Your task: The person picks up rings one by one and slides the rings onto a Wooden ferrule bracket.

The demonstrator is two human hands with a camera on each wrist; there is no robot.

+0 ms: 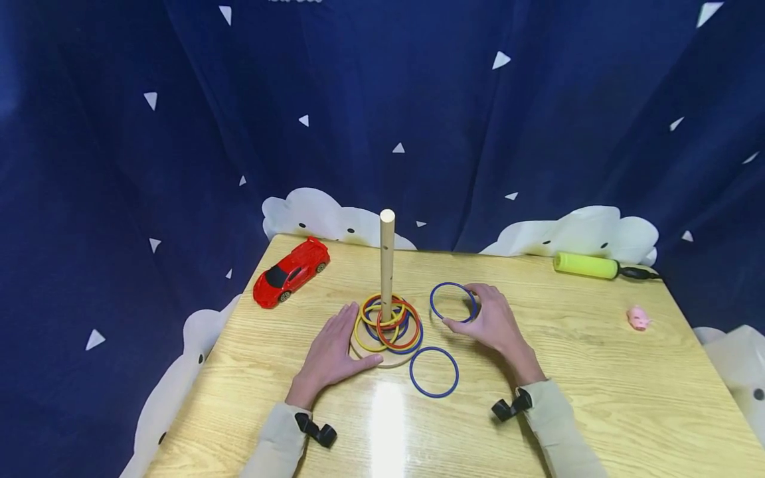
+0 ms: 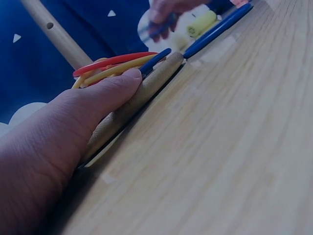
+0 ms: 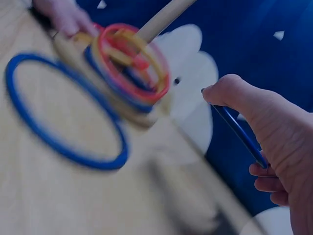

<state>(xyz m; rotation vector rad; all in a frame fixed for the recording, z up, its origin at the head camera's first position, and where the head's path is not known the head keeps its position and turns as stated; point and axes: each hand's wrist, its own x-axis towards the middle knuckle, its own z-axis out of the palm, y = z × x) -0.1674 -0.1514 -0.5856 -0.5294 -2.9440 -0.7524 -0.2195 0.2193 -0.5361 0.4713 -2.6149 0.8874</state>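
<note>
A wooden post (image 1: 387, 265) rises from a round wooden base (image 1: 388, 362). Red, yellow and blue rings lie in an overlapping pile around the foot of the post. My left hand (image 1: 331, 352) rests against the base's left and front edge, thumb and fingers spread apart; the left wrist view has the thumb (image 2: 115, 90) along the rim. To the right of the post, my right hand (image 1: 493, 318) pinches a blue ring (image 1: 451, 284) between thumb and fingers, held above the table. Another blue ring (image 1: 434, 396) lies flat at the base's front right.
A red toy car (image 1: 293, 272) stands at the table's back left. Toward the back right lies a yellow-green pump (image 1: 588, 265) with a black end. A small pink pig figure (image 1: 638, 318) is near the right edge. A dark blue curtain (image 1: 382, 99) hangs behind the table.
</note>
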